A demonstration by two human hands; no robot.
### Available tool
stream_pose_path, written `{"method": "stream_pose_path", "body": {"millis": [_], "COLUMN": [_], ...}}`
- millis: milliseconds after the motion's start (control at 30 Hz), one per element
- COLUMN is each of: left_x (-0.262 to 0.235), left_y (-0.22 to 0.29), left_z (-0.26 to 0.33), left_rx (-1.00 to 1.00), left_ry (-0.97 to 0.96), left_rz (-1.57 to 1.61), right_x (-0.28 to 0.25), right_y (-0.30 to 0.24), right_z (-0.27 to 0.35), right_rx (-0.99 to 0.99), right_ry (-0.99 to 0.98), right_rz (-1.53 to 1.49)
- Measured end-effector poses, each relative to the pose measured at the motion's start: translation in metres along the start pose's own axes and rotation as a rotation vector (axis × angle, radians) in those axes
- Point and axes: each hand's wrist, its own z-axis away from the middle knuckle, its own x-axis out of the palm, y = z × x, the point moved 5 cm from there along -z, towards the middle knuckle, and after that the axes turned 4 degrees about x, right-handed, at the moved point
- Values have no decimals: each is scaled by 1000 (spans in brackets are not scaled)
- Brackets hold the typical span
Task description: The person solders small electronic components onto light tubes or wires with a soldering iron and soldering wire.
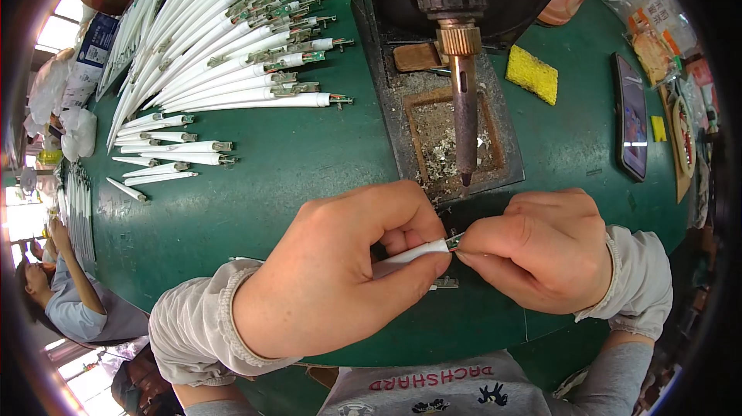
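Just below the soldering iron's tip, my left hand (340, 269) is closed round a white tapered plastic tube (410, 255). A small green circuit board (454, 242) with metal parts pokes out of the tube's right end. The thumb and forefinger of my right hand (537, 250) pinch at that end; what lies between the fingertips is too small to make out. Above both hands the soldering iron (465, 107) points downward over a black tray (402, 138) holding solder scraps. Beneath my left thumb, part of another metal-ended piece (446, 283) shows on the table.
Many similar white tubes (255, 61) with circuit-board ends fan across the far left, with several shorter ones (174, 157) nearer. A yellow sponge (532, 74) lies right of the iron. A phone (631, 118) and plastic bags (653, 14) are at the right. Another person (77, 296) sits at far left.
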Motion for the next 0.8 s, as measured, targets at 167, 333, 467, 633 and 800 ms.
{"method": "stream_pose_path", "body": {"millis": [167,333,467,633,800], "left_x": [0,0,0,-1,-3], "left_y": [9,13,14,15,15], "left_z": [0,0,0,0,-1], "left_rx": [274,401,404,378,359], "left_ry": [87,124,108,59,49], "left_rz": [-282,-400,-392,-349,-352], "right_x": [0,2,5,5,4], "right_y": [0,1,-1,-2,-3], "right_z": [-2,-1,-1,4,1], "right_rx": [14,24,-34,-84,-142], "right_ry": [12,-37,43,38,20], "right_rz": [-20,-23,-7,34,71]}}
